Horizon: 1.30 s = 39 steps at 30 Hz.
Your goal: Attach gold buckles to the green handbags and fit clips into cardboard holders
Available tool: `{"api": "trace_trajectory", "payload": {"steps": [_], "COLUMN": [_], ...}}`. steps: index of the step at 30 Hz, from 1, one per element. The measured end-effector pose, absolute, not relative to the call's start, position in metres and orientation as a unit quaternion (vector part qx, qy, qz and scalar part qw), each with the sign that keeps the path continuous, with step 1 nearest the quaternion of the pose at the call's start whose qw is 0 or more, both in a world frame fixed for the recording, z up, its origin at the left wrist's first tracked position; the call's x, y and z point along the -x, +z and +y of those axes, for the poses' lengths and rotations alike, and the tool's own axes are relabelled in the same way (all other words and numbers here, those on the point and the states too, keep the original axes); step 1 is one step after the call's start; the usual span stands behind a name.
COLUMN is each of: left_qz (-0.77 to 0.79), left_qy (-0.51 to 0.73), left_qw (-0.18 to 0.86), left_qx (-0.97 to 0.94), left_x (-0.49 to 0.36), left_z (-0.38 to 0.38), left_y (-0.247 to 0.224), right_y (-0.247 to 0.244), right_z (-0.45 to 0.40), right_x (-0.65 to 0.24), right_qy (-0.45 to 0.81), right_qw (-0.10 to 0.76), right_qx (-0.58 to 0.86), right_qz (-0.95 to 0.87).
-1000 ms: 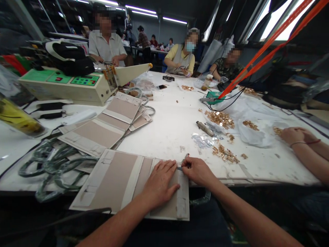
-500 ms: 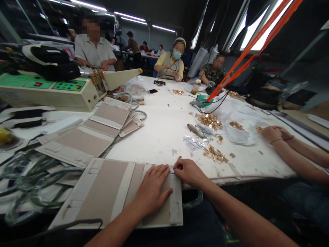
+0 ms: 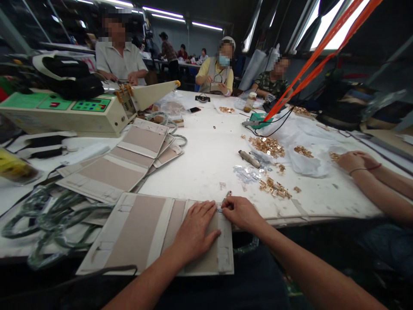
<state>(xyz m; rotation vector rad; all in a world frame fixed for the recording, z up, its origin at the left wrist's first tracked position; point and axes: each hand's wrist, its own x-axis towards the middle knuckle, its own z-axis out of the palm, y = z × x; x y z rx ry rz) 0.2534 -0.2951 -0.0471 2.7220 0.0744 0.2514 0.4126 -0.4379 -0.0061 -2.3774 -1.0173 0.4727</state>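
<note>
A flat bag panel (image 3: 138, 232) of beige board with pale bands lies at the table's front edge, its lower part jutting over the edge. My left hand (image 3: 196, 228) lies flat on its right portion, fingers stretched and thumb spread. At the panel's top right corner, my right hand (image 3: 240, 213) is closed in a pinch. A small silvery metal piece (image 3: 220, 210) shows at those fingertips, and a shiny metal end (image 3: 228, 194) sticks up behind them. What the fingers grip is mostly hidden. A green handle wrapped in plastic (image 3: 247, 246) hangs below the panel's right side.
More panels (image 3: 106, 176) are stacked at left, above plastic-wrapped green handles (image 3: 58, 224). Gold fittings (image 3: 275, 188), silvery plates (image 3: 247, 174) and a wrapped tool (image 3: 249, 159) lie ahead. A sealing machine (image 3: 97, 114) stands back left. A co-worker's hands (image 3: 358, 161) rest at right.
The view has shifted slightly, so everything sits a little further right and the near things higher. Both hands keep their places on the panel; the right pinch stays at its corner.
</note>
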Motion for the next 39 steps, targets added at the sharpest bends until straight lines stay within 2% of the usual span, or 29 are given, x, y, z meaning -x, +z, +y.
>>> {"api": "trace_trajectory", "payload": {"steps": [7, 14, 20, 27, 32, 39], "left_qz": [0.022, 0.024, 0.020, 0.031, 0.034, 0.029], "left_qy": [0.101, 0.098, 0.108, 0.099, 0.097, 0.099], "left_qw": [0.209, 0.201, 0.195, 0.196, 0.196, 0.192], "left_qx": [-0.972, -0.974, -0.975, -0.975, -0.975, -0.976], "left_x": [-0.255, -0.256, -0.257, -0.256, -0.256, -0.256], "left_z": [-0.296, -0.293, -0.290, -0.290, -0.290, -0.289], "left_y": [-0.047, -0.050, -0.051, -0.052, -0.053, -0.053], "right_y": [-0.022, -0.025, -0.006, -0.012, -0.019, -0.012], "right_z": [-0.453, -0.468, -0.484, -0.479, -0.473, -0.480], "right_x": [-0.398, -0.432, -0.534, -0.609, -0.625, -0.629], "right_qy": [0.031, 0.042, -0.015, 0.043, 0.060, 0.040], "right_qw": [0.216, 0.302, 0.125, 0.070, 0.083, 0.171], "right_qx": [0.862, 0.829, 0.938, 0.949, 0.946, 0.941], "right_qz": [-0.457, -0.469, -0.323, -0.305, -0.308, -0.290]}}
